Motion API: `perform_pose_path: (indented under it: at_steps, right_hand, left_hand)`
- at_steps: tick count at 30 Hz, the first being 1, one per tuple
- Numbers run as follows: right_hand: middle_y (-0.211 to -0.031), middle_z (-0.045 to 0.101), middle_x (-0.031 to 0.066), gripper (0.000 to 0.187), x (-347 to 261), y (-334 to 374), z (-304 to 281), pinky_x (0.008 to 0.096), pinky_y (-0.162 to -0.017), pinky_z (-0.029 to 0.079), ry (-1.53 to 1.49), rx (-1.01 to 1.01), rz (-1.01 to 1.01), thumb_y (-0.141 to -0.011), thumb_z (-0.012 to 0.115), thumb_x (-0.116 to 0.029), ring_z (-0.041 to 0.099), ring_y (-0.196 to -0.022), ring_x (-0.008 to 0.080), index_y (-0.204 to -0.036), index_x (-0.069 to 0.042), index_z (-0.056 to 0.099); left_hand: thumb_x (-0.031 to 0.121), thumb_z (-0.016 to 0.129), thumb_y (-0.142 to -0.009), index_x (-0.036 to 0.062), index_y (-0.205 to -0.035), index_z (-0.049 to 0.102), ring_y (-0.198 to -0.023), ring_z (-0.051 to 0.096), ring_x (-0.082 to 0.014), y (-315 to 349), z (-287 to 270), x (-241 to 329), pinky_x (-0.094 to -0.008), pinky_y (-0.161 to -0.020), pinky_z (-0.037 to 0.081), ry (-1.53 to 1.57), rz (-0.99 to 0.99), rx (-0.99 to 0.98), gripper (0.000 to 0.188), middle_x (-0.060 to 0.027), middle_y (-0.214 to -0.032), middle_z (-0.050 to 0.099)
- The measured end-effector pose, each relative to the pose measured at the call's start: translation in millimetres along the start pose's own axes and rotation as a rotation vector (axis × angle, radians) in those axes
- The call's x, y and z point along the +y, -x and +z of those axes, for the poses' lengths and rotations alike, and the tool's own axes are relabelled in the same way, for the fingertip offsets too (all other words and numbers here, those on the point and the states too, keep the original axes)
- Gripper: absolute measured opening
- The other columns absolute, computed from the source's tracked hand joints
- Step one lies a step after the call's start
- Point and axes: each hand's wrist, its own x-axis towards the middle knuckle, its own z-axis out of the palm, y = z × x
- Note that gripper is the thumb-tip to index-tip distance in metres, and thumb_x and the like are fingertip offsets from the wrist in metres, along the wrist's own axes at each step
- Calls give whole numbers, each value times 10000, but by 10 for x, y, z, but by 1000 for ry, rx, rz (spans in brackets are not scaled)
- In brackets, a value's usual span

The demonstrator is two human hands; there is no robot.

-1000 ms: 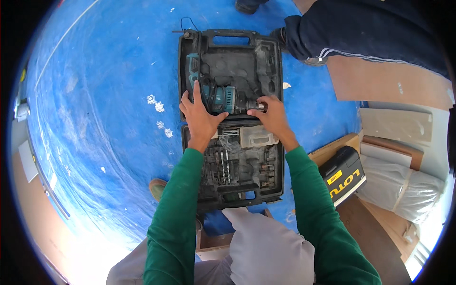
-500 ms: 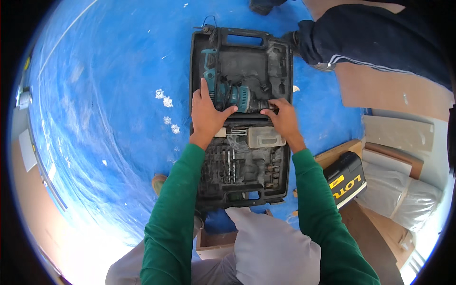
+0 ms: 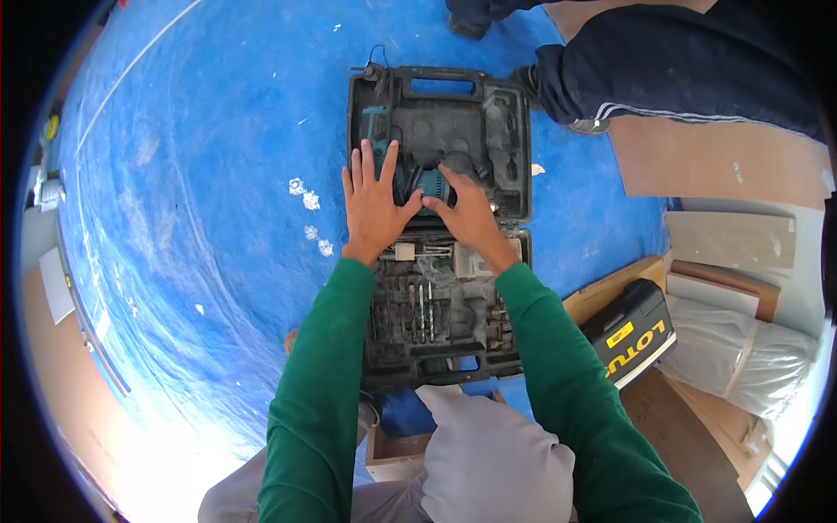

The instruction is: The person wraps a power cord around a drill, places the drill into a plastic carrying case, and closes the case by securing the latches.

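An open black tool case (image 3: 506,148) lies on the blue floor covering, both halves flat. In its far half rests a teal and black power drill (image 3: 431,183), partly covered by my hands. My left hand (image 3: 373,216) lies over the drill's left side, fingers stretched and spread, thumb toward the drill body. Curled over that body is my right hand (image 3: 471,216), its thumb close to the left thumb. The near half holds drill bits (image 3: 425,314) in slots and a clear plastic box (image 3: 471,264), partly behind my right wrist.
Beyond the case at right, another person's dark-trousered leg (image 3: 671,78) stretches across. A black and yellow case (image 3: 629,336) stands to my right, near boards (image 3: 732,244) and a plastic-wrapped bundle (image 3: 719,349). A wooden box (image 3: 397,449) sits close to me.
My right hand has moved left from the drill's chuck end onto its body. My left hand's fingers have spread wider. The view has shifted slightly.
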Motion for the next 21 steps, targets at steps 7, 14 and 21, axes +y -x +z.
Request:
perform_pose_path:
  at_steps: [7, 14, 21]
  right_hand:
    - [-1217, 661, 201, 520, -331, -215, -222, 488, -942, 503, 266, 150, -31, -870, 779, -315, 629, -1119, 415, -1293, -41, 649]
    - [-937, 674, 184, 159, -70, -693, -329, 504, -797, 506, 199, -74, -314, -892, 715, -151, 650, -915, 411, -977, -17, 721]
    - [-850, 725, 162, 142, -313, -1402, -117, 480, -771, 526, 232, -252, -231, -855, 745, -172, 693, -862, 379, -892, -35, 749]
  left_hand:
    - [432, 696, -901, 171, -1583, 381, -1531, 192, -472, 83, 49, -63, -610, -1218, 209, 27, -65, 2, 796, -235, -1685, 167]
    - [348, 738, -849, 139, -1556, 423, -1510, 237, -489, 52, 1, -24, -612, -1212, 230, 129, -84, -7, 801, -243, -1668, 218]
    - [301, 689, -899, 100, -1560, 403, -1506, 231, -512, 118, 88, -32, -615, -1219, 201, 143, -62, 49, 748, -254, -1658, 245]
